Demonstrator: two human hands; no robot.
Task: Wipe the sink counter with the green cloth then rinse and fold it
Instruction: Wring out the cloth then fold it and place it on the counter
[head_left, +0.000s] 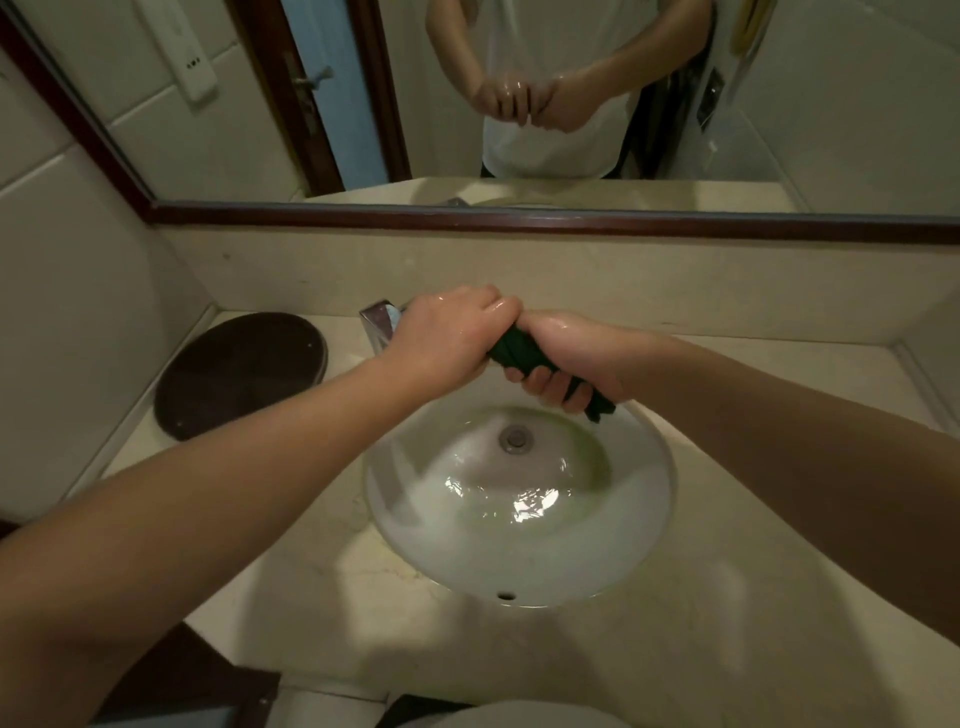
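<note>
The green cloth (519, 351) is bunched into a dark twisted roll above the far rim of the white sink basin (639, 530). My left hand (447, 338) is closed around its far end and my right hand (566, 358) around its near end, fists touching; both hands look wet. A short tail of cloth sticks out below my right hand. Water pools in the basin around the metal drain (516, 438), with a faint green tinge. The beige stone counter (727, 623) surrounds the basin. The chrome faucet (378, 319) is partly hidden behind my left hand.
A dark round lid or tray (239, 371) lies on the counter at the left. A wood-framed mirror (519, 215) runs along the back wall above the backsplash and reflects my hands. Tiled wall stands at the left.
</note>
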